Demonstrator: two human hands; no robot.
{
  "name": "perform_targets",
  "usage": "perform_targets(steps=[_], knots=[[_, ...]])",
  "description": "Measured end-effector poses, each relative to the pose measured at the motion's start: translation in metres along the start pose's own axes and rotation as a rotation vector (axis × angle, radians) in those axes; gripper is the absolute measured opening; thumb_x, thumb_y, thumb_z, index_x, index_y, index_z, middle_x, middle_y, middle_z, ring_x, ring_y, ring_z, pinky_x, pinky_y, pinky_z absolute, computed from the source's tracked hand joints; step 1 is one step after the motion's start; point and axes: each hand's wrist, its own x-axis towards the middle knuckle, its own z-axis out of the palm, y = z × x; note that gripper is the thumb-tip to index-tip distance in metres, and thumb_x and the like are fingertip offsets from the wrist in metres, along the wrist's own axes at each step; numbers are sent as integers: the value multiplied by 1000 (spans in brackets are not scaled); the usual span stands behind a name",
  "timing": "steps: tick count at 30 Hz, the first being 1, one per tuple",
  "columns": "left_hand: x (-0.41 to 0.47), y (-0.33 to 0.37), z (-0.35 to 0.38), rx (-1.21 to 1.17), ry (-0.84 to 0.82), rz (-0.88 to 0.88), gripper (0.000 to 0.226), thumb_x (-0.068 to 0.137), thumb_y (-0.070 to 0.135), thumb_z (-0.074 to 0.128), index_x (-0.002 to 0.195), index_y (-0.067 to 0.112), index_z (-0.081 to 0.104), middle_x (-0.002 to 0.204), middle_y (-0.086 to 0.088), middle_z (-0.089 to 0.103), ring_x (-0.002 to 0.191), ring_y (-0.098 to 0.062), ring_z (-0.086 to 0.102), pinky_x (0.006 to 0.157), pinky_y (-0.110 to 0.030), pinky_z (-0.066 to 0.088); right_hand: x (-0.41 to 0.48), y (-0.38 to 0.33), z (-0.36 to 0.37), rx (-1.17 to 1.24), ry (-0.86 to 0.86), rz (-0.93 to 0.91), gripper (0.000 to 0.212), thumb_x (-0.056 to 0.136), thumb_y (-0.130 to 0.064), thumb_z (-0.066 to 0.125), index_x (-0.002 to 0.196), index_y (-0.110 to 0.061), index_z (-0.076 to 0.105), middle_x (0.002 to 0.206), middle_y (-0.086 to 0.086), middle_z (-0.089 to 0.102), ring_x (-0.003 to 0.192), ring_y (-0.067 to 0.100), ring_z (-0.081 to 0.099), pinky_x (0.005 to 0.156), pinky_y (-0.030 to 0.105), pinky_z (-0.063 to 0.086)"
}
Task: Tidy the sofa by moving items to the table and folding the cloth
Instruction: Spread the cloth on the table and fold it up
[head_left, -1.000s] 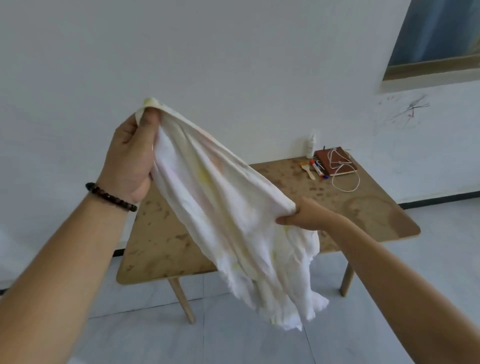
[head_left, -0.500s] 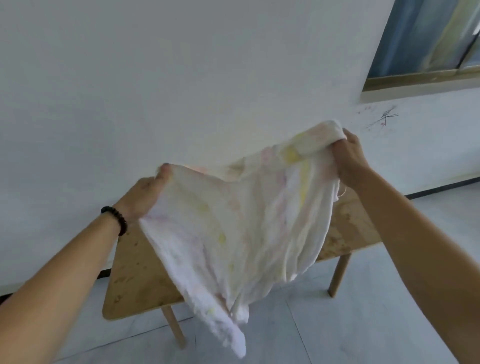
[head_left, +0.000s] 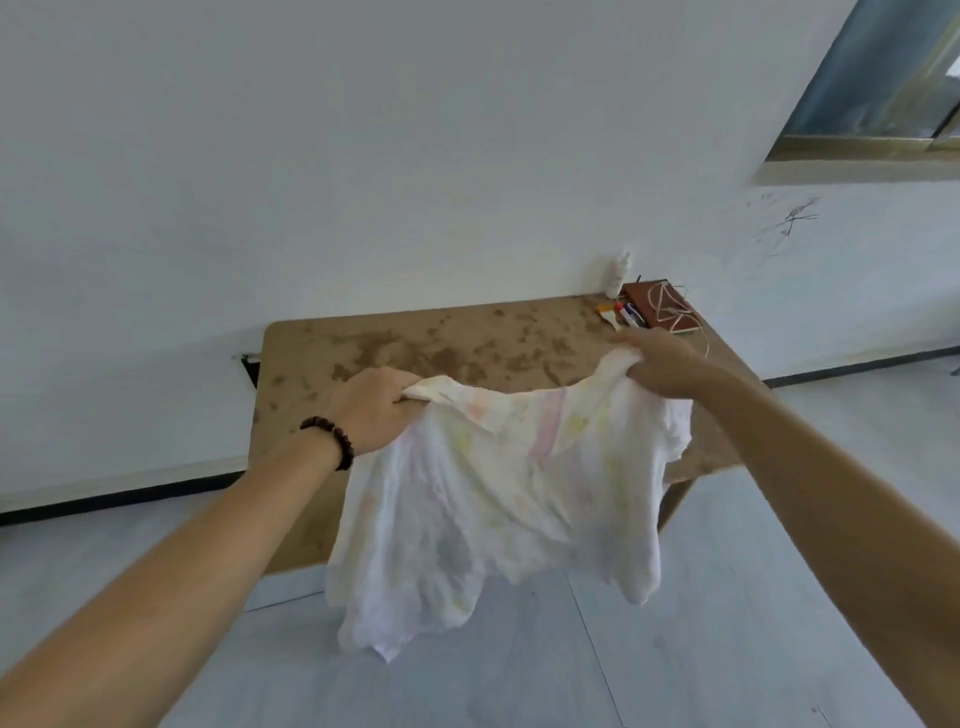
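Observation:
A white cloth (head_left: 498, 499) with faint pink and yellow stains hangs spread between my hands, its lower edge dangling over the table's front edge. My left hand (head_left: 371, 408), with a dark bead bracelet on the wrist, grips the cloth's upper left corner. My right hand (head_left: 657, 364) grips the upper right corner. Both hold it just above the stained wooden table (head_left: 415, 348). The sofa is out of view.
At the table's far right corner lie a brown notebook (head_left: 660, 306) with a white cable on it, some markers (head_left: 626, 314) and a small white bottle (head_left: 617, 273). A white wall runs behind the table. Pale tiled floor lies below, and a window sits top right.
Both hands have come down from chest height to just above the table, and the cloth now hangs flatter and wider between them. My view has tilted down toward the table.

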Motion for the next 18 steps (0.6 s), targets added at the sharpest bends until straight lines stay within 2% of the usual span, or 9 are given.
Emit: perform_targets(steps=[3, 4, 5, 8, 10, 13, 15, 16, 18], knots=[[7, 35, -5, -103, 77, 106, 31, 84, 32, 48, 60, 13, 52, 58, -5, 55, 54, -17, 43, 52, -35, 33, -18, -51, 40, 42, -265, -193, 82, 73, -50, 81, 144, -36, 42, 118, -9, 58, 111, 15, 58, 91, 28, 44], [9, 46, -8, -145, 107, 140, 30, 82, 31, 48, 59, 12, 51, 56, -3, 52, 52, -15, 41, 51, -33, 32, -23, -67, 54, 65, -351, -226, 87, 66, -62, 81, 141, -40, 42, 117, -14, 58, 108, 9, 58, 91, 26, 45], [12, 54, -11, -190, 130, 168, 28, 81, 31, 48, 57, 17, 48, 52, 3, 48, 51, -11, 38, 49, -30, 29, -27, -82, 67, 86, -399, -256, 79, 66, -68, 78, 134, -40, 48, 117, -15, 61, 106, 7, 59, 91, 26, 47], [12, 62, -18, -219, 209, 201, 24, 76, 34, 45, 55, 24, 47, 49, 8, 44, 48, -7, 38, 47, -24, 26, -26, -105, 88, 118, -321, -286, 39, 93, -54, 58, 119, -26, 65, 114, -3, 69, 104, 19, 63, 95, 39, 51], [6, 50, -9, -236, 275, 138, 29, 81, 41, 46, 59, 23, 53, 50, 5, 48, 48, -9, 41, 48, -28, 31, -23, -106, 79, 132, -226, -253, 31, 100, -41, 52, 118, -21, 67, 115, 2, 69, 104, 22, 63, 94, 39, 50], [-8, 23, 20, -298, 256, -55, 56, 86, 71, 44, 81, 19, 63, 63, -3, 63, 56, -21, 57, 54, -43, 46, -26, -99, 51, 184, -134, -264, 23, 98, -26, 54, 112, -16, 69, 110, 5, 69, 99, 24, 63, 87, 40, 50], [-19, 4, 47, -290, 155, -114, 53, 76, 83, 50, 88, 33, 62, 74, 10, 68, 62, -6, 61, 53, -31, 50, -33, -101, 33, 245, -76, -303, 20, 96, -15, 51, 104, -14, 69, 100, 5, 71, 94, 25, 65, 81, 41, 52], [-24, -1, 60, -303, 96, -142, 50, 68, 85, 59, 92, 41, 58, 80, 20, 67, 69, 1, 61, 56, -19, 46, -38, -105, 25, 290, -48, -329, 23, 94, -10, 48, 100, -16, 70, 96, 0, 71, 92, 19, 66, 78, 37, 53], [-31, -7, 83, -329, -20, -215, 73, 48, 84, 74, 109, 51, 50, 101, 28, 62, 91, 7, 58, 78, -19, 49, -50, -115, 7, 416, -1, -389, 34, 90, -2, 43, 97, -22, 70, 90, -16, 73, 88, 0, 67, 73, 18, 53]])
